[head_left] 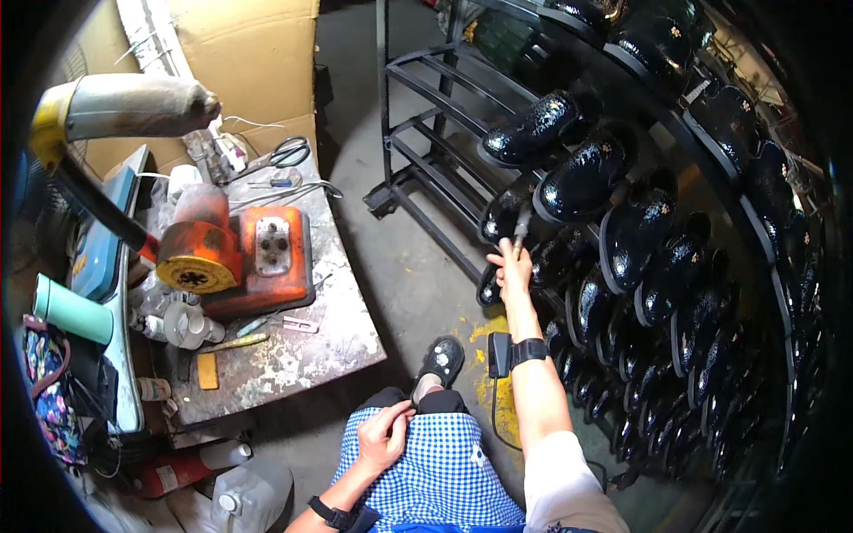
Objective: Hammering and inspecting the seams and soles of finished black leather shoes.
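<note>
In my right hand (513,269), a slim tool with a pale metal section, apparently a brush (522,225), points away from me. My fingers are closed round it; its far end is hard to make out against the dark shoes. It is beside a glossy black shoe (503,213) at the near end of the rack, with another glossy black shoe (582,178) just beyond. My left hand (382,438) rests on my lap over the blue checked apron (426,475). Its fingers are curled in, and anything inside them is hidden.
Rows of black shoes fill the metal rack (426,71) on the right. At left, a worn table (346,329) holds a stained orange machine (284,258), scissors (289,151) and a yellow block (207,371). A jug (253,493) stands below.
</note>
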{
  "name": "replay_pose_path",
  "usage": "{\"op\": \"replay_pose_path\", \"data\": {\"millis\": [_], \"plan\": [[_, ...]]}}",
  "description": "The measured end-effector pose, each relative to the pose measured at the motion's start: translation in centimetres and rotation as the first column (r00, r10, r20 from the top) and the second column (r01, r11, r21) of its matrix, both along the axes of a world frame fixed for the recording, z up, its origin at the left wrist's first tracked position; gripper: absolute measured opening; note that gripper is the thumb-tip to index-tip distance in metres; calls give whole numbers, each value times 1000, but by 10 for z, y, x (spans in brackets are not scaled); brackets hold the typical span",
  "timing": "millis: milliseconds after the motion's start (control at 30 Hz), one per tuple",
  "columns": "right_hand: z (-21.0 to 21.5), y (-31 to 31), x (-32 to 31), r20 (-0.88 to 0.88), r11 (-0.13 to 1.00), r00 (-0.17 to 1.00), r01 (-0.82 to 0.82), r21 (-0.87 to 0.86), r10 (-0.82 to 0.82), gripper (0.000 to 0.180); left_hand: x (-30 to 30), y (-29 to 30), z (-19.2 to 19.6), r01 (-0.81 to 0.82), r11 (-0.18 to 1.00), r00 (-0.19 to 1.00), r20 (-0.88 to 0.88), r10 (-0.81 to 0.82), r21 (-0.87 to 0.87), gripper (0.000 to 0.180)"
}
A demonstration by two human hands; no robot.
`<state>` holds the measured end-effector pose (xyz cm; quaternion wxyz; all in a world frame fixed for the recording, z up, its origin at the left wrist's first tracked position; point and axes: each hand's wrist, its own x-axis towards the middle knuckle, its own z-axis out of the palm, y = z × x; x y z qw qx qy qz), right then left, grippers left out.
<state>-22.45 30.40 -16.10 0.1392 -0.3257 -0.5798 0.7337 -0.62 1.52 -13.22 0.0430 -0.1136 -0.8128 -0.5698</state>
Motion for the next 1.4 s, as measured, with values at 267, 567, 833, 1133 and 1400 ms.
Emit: {"op": "replay_pose_path", "data": {"millis": [267, 567, 833, 1133, 1400], "plan": [[-27, 80, 28, -382, 68, 909, 397, 915, -169, 23, -5, 0, 6, 0, 1000, 1000, 27, 0, -3, 16], [38, 169, 2, 522, 382, 851, -463, 800, -62, 71, -5, 4, 1, 11, 1000, 999, 29, -12, 25, 15], [73, 57, 98, 178, 710, 799, -595, 377, 575, 23, 1, -3, 5, -22, 1000, 1000, 5, 22, -8, 13], [115, 7, 195, -279, 757, 716, -649, 74, 641, 23, 10, -15, 2, -69, 997, 998, 4, 69, 37, 15], [154, -41, 239, -296, 632, 563, -628, 453, 772, 32, 21, -15, 32, -142, 912, 925, 380, -16, 384, 26]]}}
